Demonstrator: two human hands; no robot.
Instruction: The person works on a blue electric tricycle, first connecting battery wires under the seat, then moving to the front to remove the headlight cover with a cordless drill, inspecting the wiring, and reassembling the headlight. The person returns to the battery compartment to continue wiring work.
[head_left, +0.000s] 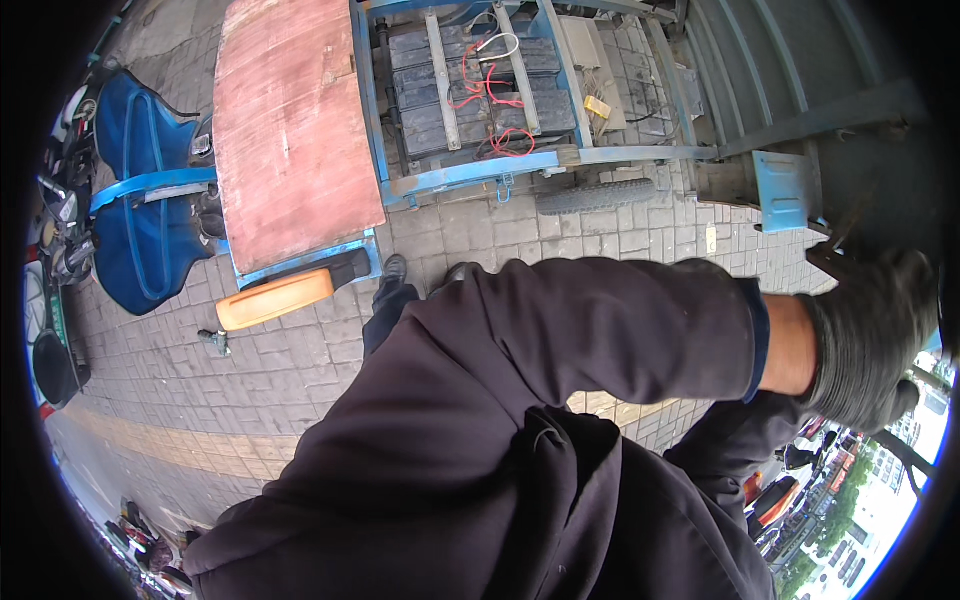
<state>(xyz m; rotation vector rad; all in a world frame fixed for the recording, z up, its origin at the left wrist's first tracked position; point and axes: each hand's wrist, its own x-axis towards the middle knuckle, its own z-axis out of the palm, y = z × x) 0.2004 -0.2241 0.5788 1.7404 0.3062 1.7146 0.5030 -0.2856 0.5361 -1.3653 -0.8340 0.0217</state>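
Note:
My left arm, in a dark sleeve, reaches across to the far right. My left hand (865, 340), in a dark grey knitted glove, is beside the dark grey raised metal panel (900, 150) at the right rim. Its fingers are smeared and partly lost against the dark, so I cannot tell whether they grip the panel. My right sleeve (715, 445) runs up behind the left wrist, and the right hand is hidden there. Beyond the left arm lies an open blue metal frame (470, 178) of a cargo vehicle, with several black batteries (420, 80) and red wires (513, 142).
A reddish board (290, 130) covers the frame's left part, with an orange-yellow pad (275, 300) at its near edge. A blue front fairing (150, 245) stands left. A tyre (595, 196) shows under the frame. A blue bracket (785, 190) hangs near the panel. Grey paving (300, 385) surrounds them.

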